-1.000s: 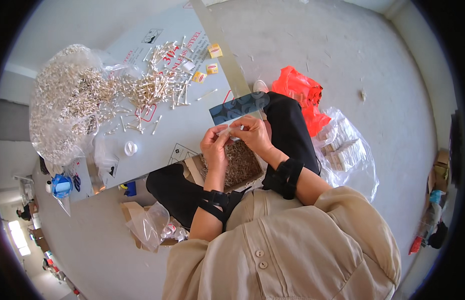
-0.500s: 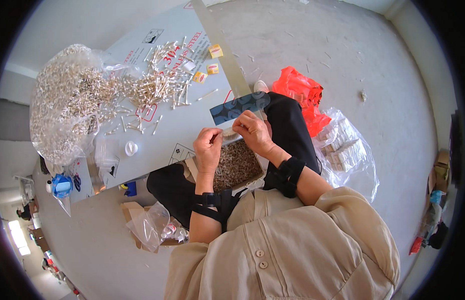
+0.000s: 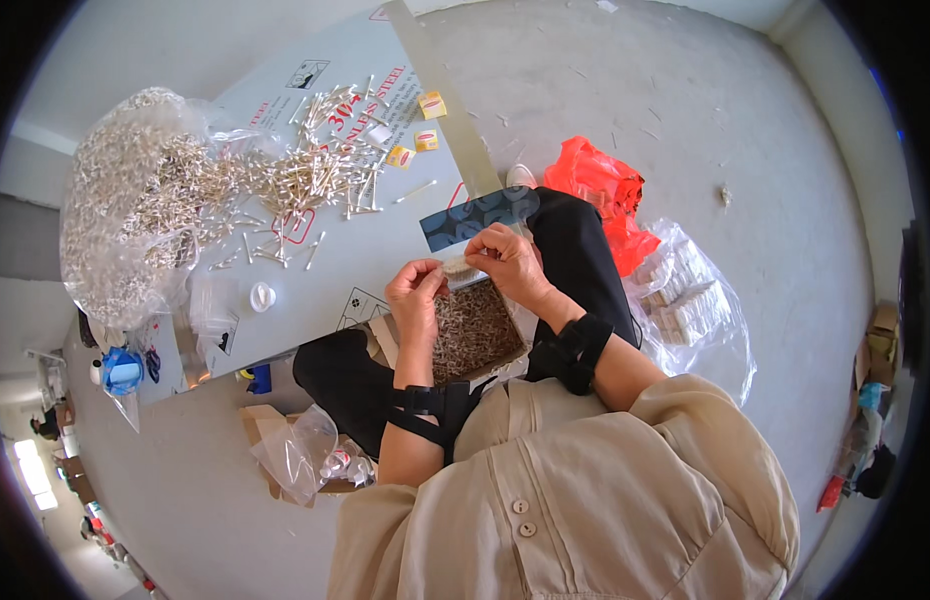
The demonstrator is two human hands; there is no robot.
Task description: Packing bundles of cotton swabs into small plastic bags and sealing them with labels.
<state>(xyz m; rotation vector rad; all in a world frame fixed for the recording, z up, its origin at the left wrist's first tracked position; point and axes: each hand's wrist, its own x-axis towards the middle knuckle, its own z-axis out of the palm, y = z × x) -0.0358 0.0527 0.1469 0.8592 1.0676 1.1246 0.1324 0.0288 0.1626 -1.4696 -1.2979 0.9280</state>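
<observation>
Over an open carton on my lap, both hands work close together at a small pale bundle, too small to name for certain. My left hand pinches at its left side, fingertips and thumb pressed together. My right hand pinches its right end from above, fingers curled. Many thin brownish pieces fill the carton below. A dark blue patterned sheet lies just beyond my hands on the table edge.
Loose cotton swabs spread over the metal-topped table, beside a big clear bag of swabs. Small yellow boxes and a round white container stand there. A red bag and a clear bag of white packs lie right.
My hands stay over the carton at the pale bundle. The left hand has shifted slightly, and the view has moved a little.
</observation>
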